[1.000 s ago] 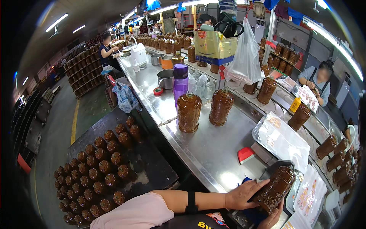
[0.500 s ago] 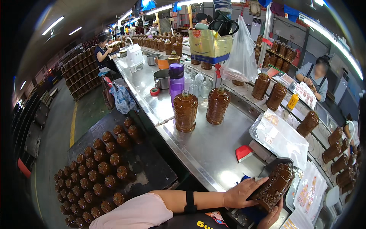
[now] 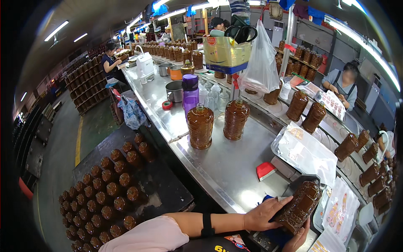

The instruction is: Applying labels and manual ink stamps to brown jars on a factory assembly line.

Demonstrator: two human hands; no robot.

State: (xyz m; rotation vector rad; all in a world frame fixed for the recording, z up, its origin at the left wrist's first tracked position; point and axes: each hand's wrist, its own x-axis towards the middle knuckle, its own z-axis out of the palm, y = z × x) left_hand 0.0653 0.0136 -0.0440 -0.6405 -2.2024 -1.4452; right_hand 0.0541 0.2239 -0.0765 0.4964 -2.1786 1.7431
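A brown glass bottle (image 3: 300, 205) with a raised pattern lies tilted over a dark holder at the near right of the metal bench. My left hand (image 3: 265, 213) is closed against its left side, fingers reaching over the glass, with a small pale scrap by the fingertips. From below and the right, my right hand (image 3: 297, 241) grips the same bottle; part of this hand is hidden behind it. Farther up the bench stand two upright brown bottles, one on the left (image 3: 200, 127) and one on the right (image 3: 236, 119).
A red wedge-shaped object (image 3: 265, 171) and a tray with white sheets (image 3: 304, 145) lie beyond my hands. A purple flask (image 3: 190, 94) stands behind the bottles. Several bottles fill a dark pallet (image 3: 168, 185) at left. A co-worker (image 3: 342, 88) sits beyond the conveyor.
Bottles on the conveyor have shifted toward the near right, and another now shows beside the plastic bag. My hands keep their hold, with the bottle in nearly the same place.
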